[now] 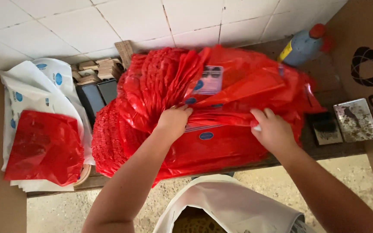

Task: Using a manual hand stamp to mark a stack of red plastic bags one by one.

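Observation:
A big stack of red plastic bags (221, 146) lies on a low wooden bench (342, 149). Many of the bags are fanned upward at the stack's left side. My left hand (174, 121) presses into the fanned bags near the middle, fingers curled against them. To the right, my right hand (273, 129) pinches the edge of a red bag, with a bit of white showing under the thumb. A printed label (210, 80) shows on one lifted bag.
A smaller red bag pile (44, 146) lies on white printed bags (31, 86) at the left. Wooden blocks (98, 69) and dark boxes (98, 97) sit behind. At the right are a grey bottle with a red cap (303, 45), a stained tin (355, 120), a cardboard wall (368, 51). A white bag (234, 207) hangs below.

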